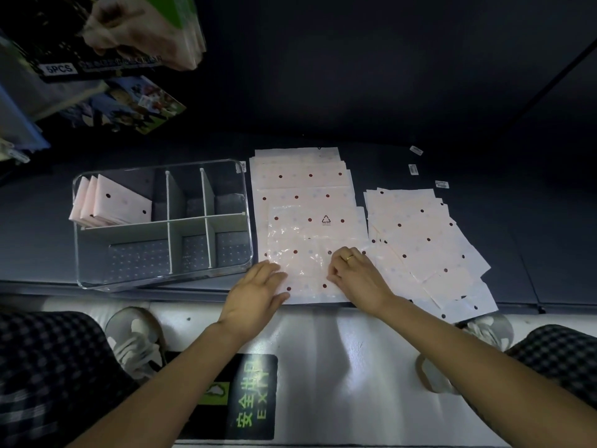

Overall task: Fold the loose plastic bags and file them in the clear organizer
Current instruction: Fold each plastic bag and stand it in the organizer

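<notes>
I sit in what looks like a shop aisle: packaged goods (106,37) hang on the rack at my upper left, one pack labelled "5PCS", with a printed card (135,105) below it. Small barcode stickers (413,169) lie on the dark low shelf (387,76) before me. On the pale floor (355,350) between my knees is a green glowing exit sign (252,399)

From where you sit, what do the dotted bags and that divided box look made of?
Dotted bags: thin, glossy plastic film, judging by the crinkles and glare.
Divided box: clear, rigid plastic walls, probably acrylic; the dark surface shows through. Its dividers look opaque and matte.
</notes>
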Demonstrator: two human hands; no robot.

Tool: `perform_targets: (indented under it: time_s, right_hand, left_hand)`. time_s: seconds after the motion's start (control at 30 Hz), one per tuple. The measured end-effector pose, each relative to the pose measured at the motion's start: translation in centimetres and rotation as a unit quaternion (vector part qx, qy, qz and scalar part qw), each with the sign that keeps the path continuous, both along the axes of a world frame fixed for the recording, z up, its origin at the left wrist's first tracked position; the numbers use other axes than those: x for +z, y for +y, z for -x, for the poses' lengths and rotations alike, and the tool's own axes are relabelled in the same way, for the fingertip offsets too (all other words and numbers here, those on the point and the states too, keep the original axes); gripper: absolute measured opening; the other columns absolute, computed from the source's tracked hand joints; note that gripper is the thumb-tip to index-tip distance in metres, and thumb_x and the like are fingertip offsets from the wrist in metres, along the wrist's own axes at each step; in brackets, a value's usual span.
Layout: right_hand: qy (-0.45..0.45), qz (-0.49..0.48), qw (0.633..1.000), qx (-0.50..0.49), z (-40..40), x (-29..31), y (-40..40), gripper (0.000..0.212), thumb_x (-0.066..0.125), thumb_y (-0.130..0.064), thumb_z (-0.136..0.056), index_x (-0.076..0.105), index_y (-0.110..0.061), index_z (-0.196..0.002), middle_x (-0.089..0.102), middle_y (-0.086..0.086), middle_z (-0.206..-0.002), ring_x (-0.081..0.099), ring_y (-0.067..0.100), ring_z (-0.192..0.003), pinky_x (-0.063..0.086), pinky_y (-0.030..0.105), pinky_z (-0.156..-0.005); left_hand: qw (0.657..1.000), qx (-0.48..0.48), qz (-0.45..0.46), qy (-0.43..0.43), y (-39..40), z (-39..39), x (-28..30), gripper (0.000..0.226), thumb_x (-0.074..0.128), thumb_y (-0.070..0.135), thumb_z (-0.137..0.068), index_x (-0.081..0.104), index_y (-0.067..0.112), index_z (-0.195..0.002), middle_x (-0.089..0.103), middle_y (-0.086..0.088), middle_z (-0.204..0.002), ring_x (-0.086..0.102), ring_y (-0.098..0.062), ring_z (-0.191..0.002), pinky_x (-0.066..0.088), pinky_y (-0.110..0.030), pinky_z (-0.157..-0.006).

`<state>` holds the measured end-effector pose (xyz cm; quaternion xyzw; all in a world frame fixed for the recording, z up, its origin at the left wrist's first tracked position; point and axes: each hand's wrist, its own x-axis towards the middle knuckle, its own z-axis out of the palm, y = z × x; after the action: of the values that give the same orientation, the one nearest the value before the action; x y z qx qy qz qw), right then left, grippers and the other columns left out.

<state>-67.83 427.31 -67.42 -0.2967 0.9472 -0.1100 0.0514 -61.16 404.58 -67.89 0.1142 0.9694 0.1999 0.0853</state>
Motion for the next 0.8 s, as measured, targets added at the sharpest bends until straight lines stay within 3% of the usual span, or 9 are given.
perform_targets:
  time_s: [0.1,0.2,0.37,0.47,0.53,0.6,0.63,0.73,0.8]
  right_hand:
    - [-0.101,0.075,0.99,-0.063,0.3,-0.3,0.6,0.018,0.065,-0.026,-0.087,0.062,-0.013,-0.099,0.051,-0.001,-0.112,0.043,0.016,-0.105,0.03,0.022,-0.091]
    - [-0.167,0.127,0.972,-0.103,0.6,-0.2,0.5,0.02,0.073,-0.027,-0.08,0.064,-0.017,-0.095,0.05,-0.005,-0.108,0.041,0.012,-0.105,0.031,0.023,-0.092]
    - [-0.139,0.097,0.982,-0.082,1.0,-0.6,0.5,0.013,0.069,-0.028,-0.083,0.065,-0.018,-0.09,0.051,-0.005,-0.107,0.045,0.014,-0.109,0.032,0.022,-0.093]
    - [-0.136,0.088,0.983,-0.082,1.0,-0.5,0.4,0.021,0.069,-0.035,-0.082,0.064,-0.018,-0.094,0.05,-0.006,-0.11,0.043,0.014,-0.109,0.032,0.023,-0.093]
    - [-0.131,0.061,0.987,-0.065,1.0,-0.2,0.4,0.035,0.069,-0.043,-0.08,0.061,-0.019,-0.104,0.05,-0.005,-0.115,0.042,0.015,-0.108,0.033,0.027,-0.095]
    - [-0.11,0.029,0.993,-0.035,0.9,0.3,0.6,0.043,0.067,-0.042,-0.082,0.057,-0.019,-0.117,0.05,-0.004,-0.123,0.044,0.018,-0.113,0.034,0.03,-0.096]
    - [-0.092,0.02,0.995,-0.018,0.9,0.6,0.8,0.041,0.065,-0.036,-0.085,0.057,-0.018,-0.121,0.051,-0.003,-0.126,0.045,0.019,-0.116,0.035,0.03,-0.097]
    - [-0.077,0.006,0.997,0.012,0.9,1.8,1.4,0.027,0.054,-0.021,-0.094,0.061,-0.017,-0.12,0.06,-0.002,-0.122,0.053,0.02,-0.113,0.039,0.03,-0.093]
    - [-0.123,-0.02,0.992,0.014,1.2,2.9,1.5,0.023,0.044,-0.026,-0.098,0.062,-0.02,-0.112,0.065,-0.003,-0.109,0.056,0.02,-0.102,0.044,0.032,-0.083]
  left_hand:
    - [0.999,0.013,-0.043,0.012,0.9,1.5,0.3,0.035,0.053,0.034,-0.095,0.058,0.017,-0.125,0.05,0.001,-0.13,0.04,-0.017,-0.126,0.036,-0.027,-0.1]
    - [0.999,-0.011,-0.017,0.026,1.5,3.4,0.3,0.027,0.057,0.031,-0.093,0.062,0.017,-0.115,0.055,0.004,-0.12,0.045,-0.017,-0.116,0.04,-0.026,-0.09]
    - [0.976,-0.144,0.098,0.129,1.4,4.6,1.1,0.013,0.081,0.016,-0.07,0.068,0.013,-0.073,0.065,0.0,-0.077,0.062,-0.021,-0.068,0.05,-0.027,-0.05]
    - [0.97,-0.15,0.135,0.136,1.4,4.7,0.8,0.025,0.085,0.009,-0.059,0.068,0.012,-0.077,0.066,-0.001,-0.082,0.062,-0.019,-0.068,0.051,-0.027,-0.052]
    - [0.978,-0.143,0.113,0.1,1.5,4.7,0.7,0.037,0.083,0.002,-0.056,0.067,0.009,-0.089,0.067,-0.007,-0.105,0.065,-0.021,-0.088,0.055,-0.027,-0.071]
    - [0.982,-0.165,0.08,0.05,1.4,4.7,0.6,0.033,0.064,-0.001,-0.077,0.056,0.007,-0.107,0.048,-0.011,-0.138,0.051,-0.023,-0.121,0.041,-0.027,-0.1]
    - [0.982,-0.174,0.069,0.013,1.2,4.6,0.8,0.03,0.053,-0.001,-0.084,0.049,0.01,-0.111,0.04,-0.009,-0.145,0.044,-0.023,-0.127,0.034,-0.026,-0.104]
    - [0.986,-0.138,0.02,-0.097,0.6,4.6,2.3,0.007,0.036,0.015,-0.098,0.035,0.016,-0.105,0.056,-0.011,-0.124,0.055,-0.028,-0.098,0.045,-0.034,-0.083]
    - [0.987,-0.099,0.005,-0.126,0.2,4.8,3.5,0.018,0.026,0.038,-0.101,0.031,0.022,-0.098,0.064,-0.008,-0.101,0.055,-0.028,-0.078,0.043,-0.035,-0.068]
